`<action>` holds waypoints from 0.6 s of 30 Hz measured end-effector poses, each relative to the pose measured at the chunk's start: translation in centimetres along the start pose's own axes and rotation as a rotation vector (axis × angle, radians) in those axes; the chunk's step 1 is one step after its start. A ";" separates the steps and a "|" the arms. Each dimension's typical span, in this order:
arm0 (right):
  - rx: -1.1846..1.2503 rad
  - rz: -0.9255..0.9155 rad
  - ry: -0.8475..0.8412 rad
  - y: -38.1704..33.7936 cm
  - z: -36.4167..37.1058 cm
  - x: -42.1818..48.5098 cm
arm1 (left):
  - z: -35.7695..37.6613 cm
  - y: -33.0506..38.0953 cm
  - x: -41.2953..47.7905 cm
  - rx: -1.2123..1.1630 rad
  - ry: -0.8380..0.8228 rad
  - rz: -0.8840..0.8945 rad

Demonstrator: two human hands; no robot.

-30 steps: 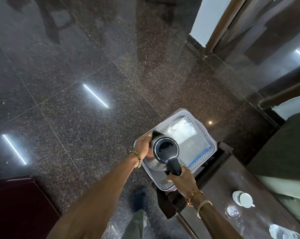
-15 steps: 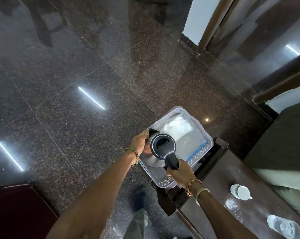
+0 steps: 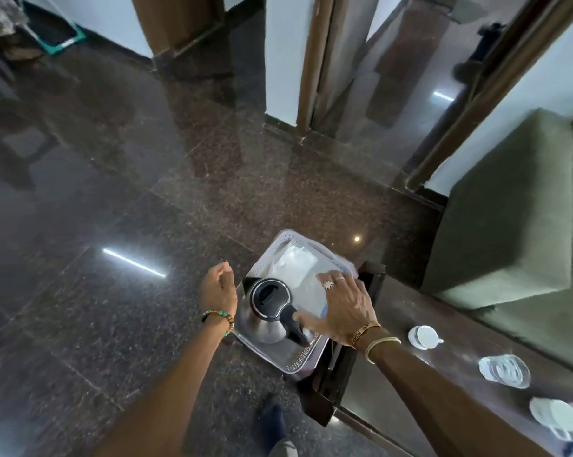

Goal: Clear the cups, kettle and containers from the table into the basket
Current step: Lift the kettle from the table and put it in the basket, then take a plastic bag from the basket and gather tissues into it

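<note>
The steel kettle (image 3: 266, 314) with its black lid and handle stands inside the white perforated basket (image 3: 298, 361), at its near end. A clear plastic bag lies in the far half of the basket. My right hand (image 3: 346, 306) hovers open just right of the kettle's handle, fingers spread, holding nothing. My left hand (image 3: 218, 288) hangs left of the basket, loosely curled and empty. On the dark table (image 3: 450, 384) remain a white cup (image 3: 423, 337), a clear glass container (image 3: 504, 371) and more white cups (image 3: 557, 417) at the right edge.
The basket rests on a dark wooden stand (image 3: 331, 387) at the table's left end. A green sofa (image 3: 509, 225) stands beyond the table. Polished granite floor spreads to the left, with my shoe (image 3: 272, 420) below the basket. Door frames rise at the back.
Both hands have let go of the kettle, which now stands in the basket. My left hand drew away to the left and my right hand lifted off the handle. The camera tilted up.
</note>
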State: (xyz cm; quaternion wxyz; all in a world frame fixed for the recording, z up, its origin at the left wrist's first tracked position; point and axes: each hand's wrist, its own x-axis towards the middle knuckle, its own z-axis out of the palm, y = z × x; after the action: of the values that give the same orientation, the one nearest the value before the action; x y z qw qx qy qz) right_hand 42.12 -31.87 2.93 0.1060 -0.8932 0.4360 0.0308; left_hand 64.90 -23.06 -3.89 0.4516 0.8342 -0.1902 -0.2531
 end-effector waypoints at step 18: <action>-0.243 0.144 0.637 16.3 -19.6 -16.7 | 8.2 25.0 -19.3 0.698 -0.099 1.296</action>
State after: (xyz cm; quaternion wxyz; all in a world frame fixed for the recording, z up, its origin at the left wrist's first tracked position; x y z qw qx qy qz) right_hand 18.29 -32.97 21.85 -0.1449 -0.8309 0.5022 -0.1906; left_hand 42.40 -30.89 18.35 0.2099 0.6373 -0.7343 0.1024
